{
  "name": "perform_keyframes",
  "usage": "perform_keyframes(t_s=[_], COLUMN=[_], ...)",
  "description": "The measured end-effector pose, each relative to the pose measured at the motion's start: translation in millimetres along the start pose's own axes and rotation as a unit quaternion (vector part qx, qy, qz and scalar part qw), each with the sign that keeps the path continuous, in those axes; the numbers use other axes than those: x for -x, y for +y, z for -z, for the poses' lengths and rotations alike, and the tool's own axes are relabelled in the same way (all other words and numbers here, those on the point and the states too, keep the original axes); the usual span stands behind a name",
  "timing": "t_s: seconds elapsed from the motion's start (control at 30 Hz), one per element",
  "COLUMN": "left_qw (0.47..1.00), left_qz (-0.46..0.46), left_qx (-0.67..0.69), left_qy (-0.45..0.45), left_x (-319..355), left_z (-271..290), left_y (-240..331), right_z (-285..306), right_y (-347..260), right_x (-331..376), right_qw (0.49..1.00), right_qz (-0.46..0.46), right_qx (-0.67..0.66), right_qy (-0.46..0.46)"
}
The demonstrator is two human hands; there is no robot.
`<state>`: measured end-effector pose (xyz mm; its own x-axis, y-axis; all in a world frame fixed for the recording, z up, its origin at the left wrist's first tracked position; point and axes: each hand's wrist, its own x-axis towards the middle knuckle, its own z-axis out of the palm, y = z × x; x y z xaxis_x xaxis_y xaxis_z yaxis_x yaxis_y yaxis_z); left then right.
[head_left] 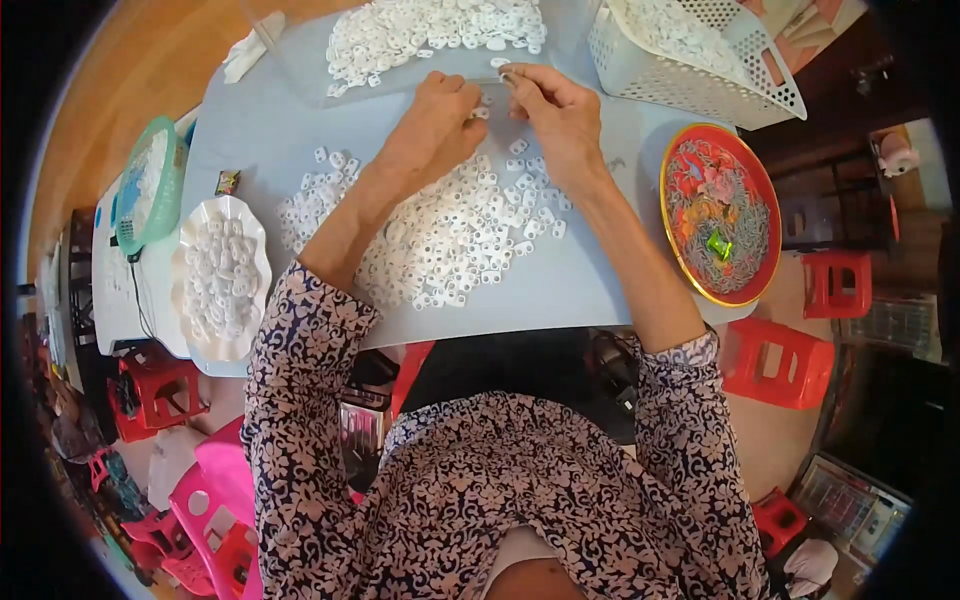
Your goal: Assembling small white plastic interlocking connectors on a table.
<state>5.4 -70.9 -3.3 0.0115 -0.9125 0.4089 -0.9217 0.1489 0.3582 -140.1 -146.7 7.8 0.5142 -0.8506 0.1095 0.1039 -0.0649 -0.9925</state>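
Evidently, one small white piece (505,78) sits between the right fingers (532,73).

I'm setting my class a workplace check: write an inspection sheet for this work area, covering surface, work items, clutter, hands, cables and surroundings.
Surface: pale blue-grey table, partly covered.
Work items: loose white pieces before the person; a far heap of similar ones; more in a perforated basket and a scalloped dish; thin grey pieces in a red tray.
Clutter: small packet by the dish; shiny green packet on the grey pieces.
Hands: left hand and right hand close together near the far heap; grip contents unclear.
Cables: thin black cord, left of the dish.
Surroundings: red stool at right, pink chair at left.
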Motion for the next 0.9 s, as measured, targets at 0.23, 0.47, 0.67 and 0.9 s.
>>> perform_keyframes(t_s=[0.23, 0.47, 0.67, 0.9], left_qw=[0.975, 0.861, 0.857, 0.839], left_qz=[0.076, 0.228, 0.19, 0.196], left_qx=[0.19, 0.447, 0.471, 0.501], left_qy=[0.083, 0.085, 0.083, 0.087], left_x=[19.8, 33.0, 35.4, 36.8], left_z=[22.0, 31.4, 30.2, 31.4], left_y=[10.5, 20.2, 12.7, 13.1], right_z=[0.6, -10.1, -17.4, -17.5], right_y=[-5.9, -8.5, -17.1, -15.9], right_x=[4.4, 12.7, 21.7, 21.4], right_qw=[0.996, 0.991, 0.986, 0.986], right_qz=[-0.013, 0.041, 0.089, 0.082], right_qx=[-0.068, -0.031, 0.009, 0.015], right_qy=[-0.052, -0.124, -0.14, -0.141])
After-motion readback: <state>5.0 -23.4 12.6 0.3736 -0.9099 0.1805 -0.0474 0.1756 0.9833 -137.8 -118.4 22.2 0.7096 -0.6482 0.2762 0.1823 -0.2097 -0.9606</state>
